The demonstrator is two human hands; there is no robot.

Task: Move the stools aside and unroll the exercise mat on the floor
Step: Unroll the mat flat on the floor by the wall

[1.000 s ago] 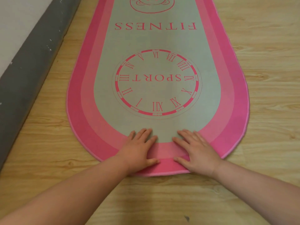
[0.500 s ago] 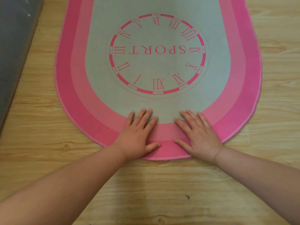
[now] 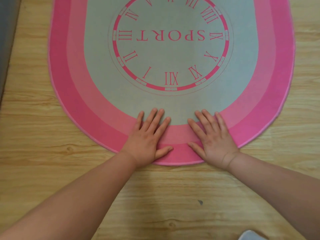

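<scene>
Under me runs a light wooden floor (image 3: 34, 129) with a long, pale grain. At my far left lies a dark grey strip (image 3: 7, 40). A small dark speck (image 3: 200, 202) marks the boards close to me, and a pale grey-blue object (image 3: 251, 236), cut off by the frame, shows at lower right.

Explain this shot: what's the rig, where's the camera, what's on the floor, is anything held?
No machine here: a person works bare-handed, and one wide-angle camera on their head looks forward and down, so both forearms enter from the bottom. A pink and grey mat with a SPORT clock print lies flat on the wooden floor. The left hand and right hand press flat on its near edge, fingers straight; nothing is gripped. A grey strip runs along the left edge.
</scene>
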